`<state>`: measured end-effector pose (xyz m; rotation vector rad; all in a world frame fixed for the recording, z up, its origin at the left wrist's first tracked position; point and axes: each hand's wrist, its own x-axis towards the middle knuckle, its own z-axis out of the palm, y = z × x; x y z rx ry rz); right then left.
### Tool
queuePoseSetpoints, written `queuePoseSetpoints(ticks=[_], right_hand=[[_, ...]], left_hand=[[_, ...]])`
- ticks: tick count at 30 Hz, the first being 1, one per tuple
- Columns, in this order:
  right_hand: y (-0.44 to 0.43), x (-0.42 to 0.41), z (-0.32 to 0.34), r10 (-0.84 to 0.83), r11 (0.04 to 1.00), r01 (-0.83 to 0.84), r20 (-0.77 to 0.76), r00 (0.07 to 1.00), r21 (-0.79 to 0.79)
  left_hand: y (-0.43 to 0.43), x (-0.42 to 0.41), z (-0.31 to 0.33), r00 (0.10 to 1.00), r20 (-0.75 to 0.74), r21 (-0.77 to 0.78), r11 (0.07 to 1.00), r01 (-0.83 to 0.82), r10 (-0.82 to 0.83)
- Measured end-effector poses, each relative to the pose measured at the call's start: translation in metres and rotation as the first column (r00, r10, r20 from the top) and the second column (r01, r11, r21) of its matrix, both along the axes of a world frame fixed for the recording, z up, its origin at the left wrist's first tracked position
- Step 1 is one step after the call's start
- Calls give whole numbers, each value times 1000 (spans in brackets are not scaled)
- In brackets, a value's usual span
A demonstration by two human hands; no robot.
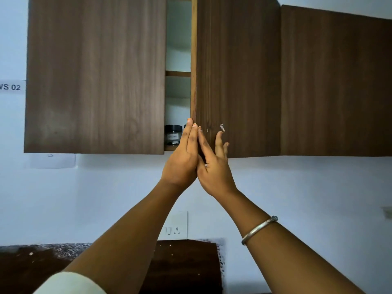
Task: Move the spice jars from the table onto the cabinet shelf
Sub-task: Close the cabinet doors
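Spice jars are what I am putting away, and the one I can see, a clear jar with a black lid (173, 134), stands on the bottom cabinet shelf (170, 147), just inside the narrow gap between the two doors and touching nothing of mine. Whether more jars sit behind the left door (95, 75) I cannot tell, and the table (186, 262) low in view shows no jars in the part I can see. Both my hands are raised to the right door (237, 77). My left hand (181, 160) is flat and empty, fingers straight and pressed together, with the tips on the door's near edge just beside the jar. My right hand (214, 166) is also empty, fingers spread and laid against the door's face; a metal bangle (259, 229) sits on that wrist. Judging by this, I am working the door, most likely swinging it on its hinge, though I cannot say from here whether to open or close. To do it well I should keep the left fingertips on the outer edge and out of the gap, so nothing gets pinched between the doors, let the right palm steer with even pressure, and move slowly so the door does not slam and rattle the jar on the shelf.
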<state>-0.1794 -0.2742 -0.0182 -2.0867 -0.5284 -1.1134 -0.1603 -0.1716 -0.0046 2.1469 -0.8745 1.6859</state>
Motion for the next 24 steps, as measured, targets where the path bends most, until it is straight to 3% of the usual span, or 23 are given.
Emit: queuePoseSetpoints(ticks=[11,18,24], right_hand=[[69,87,7,-295,954,293,-17,955,-62],[96,134,14,-498,858,482,-57,865,-177],[110,169,13,-541,835,524,-75,838,-167]], left_hand=[[56,96,0,998,-64,-30,1000,-9,7],[82,159,2,944,-30,52,943,-327,329],[95,197,1,899,11,45,898,-438,438]])
